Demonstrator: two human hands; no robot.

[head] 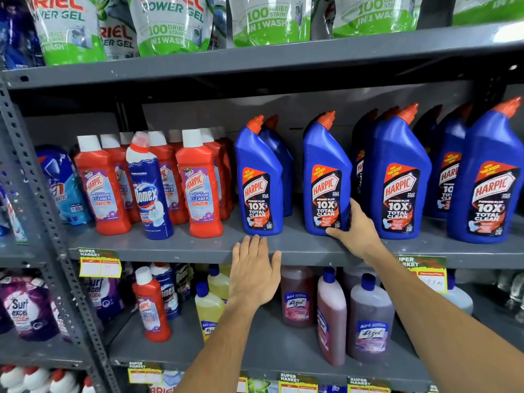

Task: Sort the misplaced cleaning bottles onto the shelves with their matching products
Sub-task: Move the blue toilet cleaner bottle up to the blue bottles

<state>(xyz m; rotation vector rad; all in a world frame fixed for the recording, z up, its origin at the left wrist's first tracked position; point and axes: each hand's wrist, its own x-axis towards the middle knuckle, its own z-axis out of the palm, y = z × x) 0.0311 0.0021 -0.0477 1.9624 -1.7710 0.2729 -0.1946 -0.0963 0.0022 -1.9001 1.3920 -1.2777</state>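
Holding blue Harpic bottle (326, 177) low with our right hand (354, 231) fingers, near middle shelf (175, 248) front edge. Left hand (253, 276) flat, fingers wide. We should keep bottle upright, line up with blue ones.

Blue Harpic bottles (326, 177), orange-red caps; grey shelf (170, 248).

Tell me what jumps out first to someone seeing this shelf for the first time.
The row of blue Harpic bottles fills the right of the middle shelf, and the right hand grips one of them at its base. Left of them, one blue Domex bottle stands among the red Harpic bathroom cleaners. The left hand lies flat, fingers at the shelf edge.
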